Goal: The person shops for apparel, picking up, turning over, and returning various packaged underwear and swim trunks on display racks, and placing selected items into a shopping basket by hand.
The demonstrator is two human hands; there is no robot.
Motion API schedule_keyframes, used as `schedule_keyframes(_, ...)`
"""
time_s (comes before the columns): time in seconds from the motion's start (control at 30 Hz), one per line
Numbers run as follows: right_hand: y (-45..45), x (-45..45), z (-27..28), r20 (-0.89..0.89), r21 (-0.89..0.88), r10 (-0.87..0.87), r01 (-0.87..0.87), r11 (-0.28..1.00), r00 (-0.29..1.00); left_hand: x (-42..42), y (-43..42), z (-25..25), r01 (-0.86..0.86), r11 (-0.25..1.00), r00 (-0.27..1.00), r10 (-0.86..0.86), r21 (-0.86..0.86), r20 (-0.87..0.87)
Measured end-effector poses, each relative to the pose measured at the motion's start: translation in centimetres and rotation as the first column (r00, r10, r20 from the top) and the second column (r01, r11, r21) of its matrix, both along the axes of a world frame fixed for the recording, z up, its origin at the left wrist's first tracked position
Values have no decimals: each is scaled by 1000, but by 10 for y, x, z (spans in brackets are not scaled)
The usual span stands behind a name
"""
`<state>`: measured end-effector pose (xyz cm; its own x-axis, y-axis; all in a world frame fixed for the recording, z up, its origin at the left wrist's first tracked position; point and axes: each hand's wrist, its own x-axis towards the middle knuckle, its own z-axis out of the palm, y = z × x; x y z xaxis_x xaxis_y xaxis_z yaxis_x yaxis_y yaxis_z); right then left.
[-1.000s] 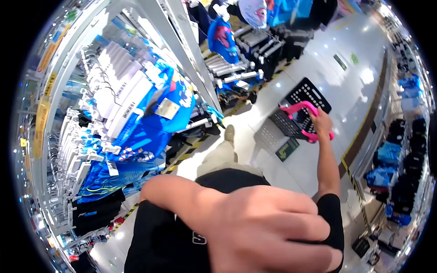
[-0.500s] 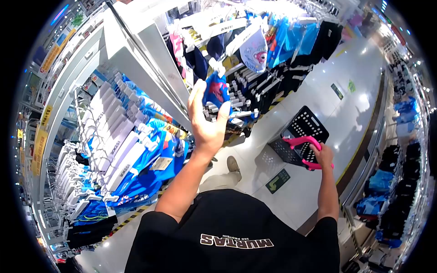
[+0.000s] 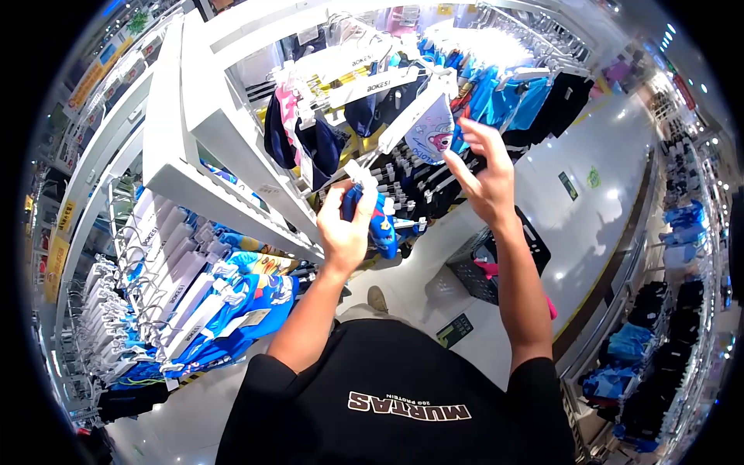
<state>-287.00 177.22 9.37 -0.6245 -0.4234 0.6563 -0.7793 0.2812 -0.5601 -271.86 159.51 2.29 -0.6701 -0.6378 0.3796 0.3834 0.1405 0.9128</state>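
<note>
My left hand [image 3: 343,236] is closed around blue swim trunks [image 3: 383,226] with a red and yellow print. A white hanger clip [image 3: 359,175] sticks up above its fingers. My right hand [image 3: 490,182] is raised in front of the clothes rack with fingers apart and holds nothing. Closest to it hang a pale garment with a pink cartoon print [image 3: 431,136] and bright blue garments [image 3: 482,101]. A black shopping basket [image 3: 474,273] with a pink handle is below my right forearm, which hides part of it.
White panels [image 3: 225,116] stand between the far rack and a left rack of blue trunks [image 3: 252,302] on hangers. A low shelf [image 3: 589,349] with folded dark and blue clothes runs along the right. The tiled floor [image 3: 577,232] lies between them.
My right hand has let go of the basket's pink handle and risen to the rack, opening. My left hand has closed on the blue trunks, which now hang lower in view.
</note>
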Motion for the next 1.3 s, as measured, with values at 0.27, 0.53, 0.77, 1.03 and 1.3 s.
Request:
schedule_keyframes(0.27,-78,-30,6,-107,97,112,-102,990,988,36,13,2,174,965,938,-223,195,266)
schedule_keyframes(0.53,-69,-32,-2,-185,-247,76,-121,961,980,54,29,-18,210,975,925,-222,72,309)
schedule_keyframes(0.77,-18,-10,-35,93,-644,167,-69,762,982,38,52,-15,524,800,852,-495,-291,172)
schedule_keyframes(1.03,10,8,-57,544,-782,442,240,575,713,25,106,-22,835,468,544,-782,-290,306)
schedule_keyframes(1.3,3,11,-48,456,-590,223,105,801,861,23,104,-14,784,601,621,-752,-158,222)
